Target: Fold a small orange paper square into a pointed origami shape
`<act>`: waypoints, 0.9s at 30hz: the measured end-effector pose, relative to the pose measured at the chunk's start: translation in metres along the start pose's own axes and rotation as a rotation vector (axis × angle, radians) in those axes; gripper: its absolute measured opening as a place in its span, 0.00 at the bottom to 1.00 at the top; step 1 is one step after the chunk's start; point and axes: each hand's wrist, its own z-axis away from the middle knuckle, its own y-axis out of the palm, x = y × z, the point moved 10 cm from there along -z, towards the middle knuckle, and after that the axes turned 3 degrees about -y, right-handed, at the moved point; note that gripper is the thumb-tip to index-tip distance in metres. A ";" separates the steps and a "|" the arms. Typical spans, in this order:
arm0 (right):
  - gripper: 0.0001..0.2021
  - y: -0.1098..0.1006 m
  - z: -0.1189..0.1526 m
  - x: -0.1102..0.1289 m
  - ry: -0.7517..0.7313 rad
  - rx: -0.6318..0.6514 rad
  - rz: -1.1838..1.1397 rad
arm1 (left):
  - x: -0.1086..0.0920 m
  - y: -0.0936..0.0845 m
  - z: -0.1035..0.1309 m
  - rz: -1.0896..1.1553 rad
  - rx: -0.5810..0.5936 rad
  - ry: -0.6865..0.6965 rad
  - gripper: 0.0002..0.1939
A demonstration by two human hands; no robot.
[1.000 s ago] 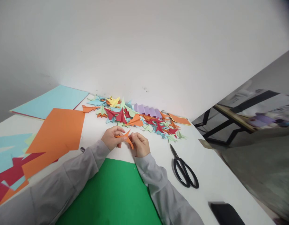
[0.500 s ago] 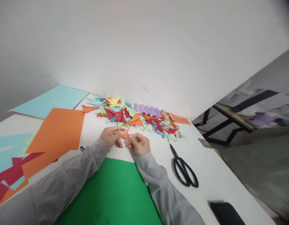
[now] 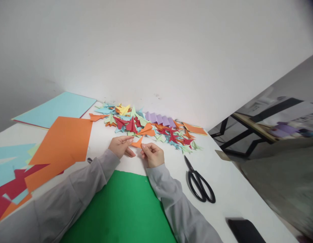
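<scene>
A small folded piece of orange paper point(image 3: 137, 143) is stretched between my two hands, above the white table. My left hand point(image 3: 120, 146) pinches its left end between thumb and fingers. At its right end, the fingertips of my right hand point(image 3: 152, 154) are closed on it. The fingers cover parts of the paper. Just beyond my hands lies a pile of small folded paper planes point(image 3: 131, 125) in red, orange, green, blue and yellow. A pleated purple paper strip point(image 3: 160, 119) sits at the back of that pile.
Black-handled scissors point(image 3: 201, 186) lie to the right, with a dark flat object point(image 3: 245, 230) nearer me. A green sheet point(image 3: 121, 209) lies under my forearms. Orange sheets point(image 3: 62, 138), paper scraps point(image 3: 13, 184) and light blue sheets point(image 3: 57, 108) are on the left. A wall stands behind.
My right hand has shifted slightly to the right, away from my left hand. More of the orange paper now shows between them, its angle changed.
</scene>
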 end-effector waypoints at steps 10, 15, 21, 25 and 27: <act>0.14 -0.001 -0.001 0.000 0.012 -0.007 -0.054 | -0.002 -0.005 -0.005 0.184 -0.013 0.038 0.21; 0.13 0.002 0.002 0.003 0.004 0.004 -0.048 | -0.010 0.005 -0.005 0.115 0.077 0.167 0.26; 0.13 0.007 0.004 0.003 0.022 0.049 -0.073 | -0.011 0.006 -0.006 0.037 0.085 0.241 0.18; 0.13 0.009 0.004 -0.002 0.057 0.068 -0.109 | -0.012 0.006 -0.006 0.042 0.096 0.261 0.17; 0.12 0.008 0.003 -0.004 0.060 0.066 -0.111 | -0.014 0.006 -0.006 0.041 0.107 0.278 0.17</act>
